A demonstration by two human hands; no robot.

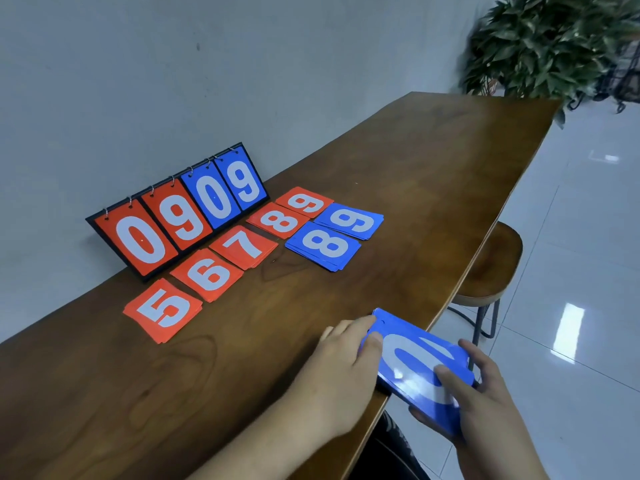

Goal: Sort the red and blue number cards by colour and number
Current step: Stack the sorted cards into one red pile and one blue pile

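At the near edge of the brown wooden tabletop (pixel 381 161), the right hand (pixel 485 393) grips a thick stack of blue number cards (pixel 422 365) from below, thumb on top. The left hand (pixel 346 362) pinches its other end, and the top card looks like a 0, partly covered. Further back lie a row of red card piles (pixel 244 247) marked 5 to 9, two blue card piles (pixel 323 245) marked 8 and 9, and a standing black flip scoreboard (pixel 176 216) showing 0909.

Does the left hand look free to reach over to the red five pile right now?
Probably yes, once it lets go. The left hand is holding the blue stack together with the right hand. The red five pile lies off to its left with only bare table between them.
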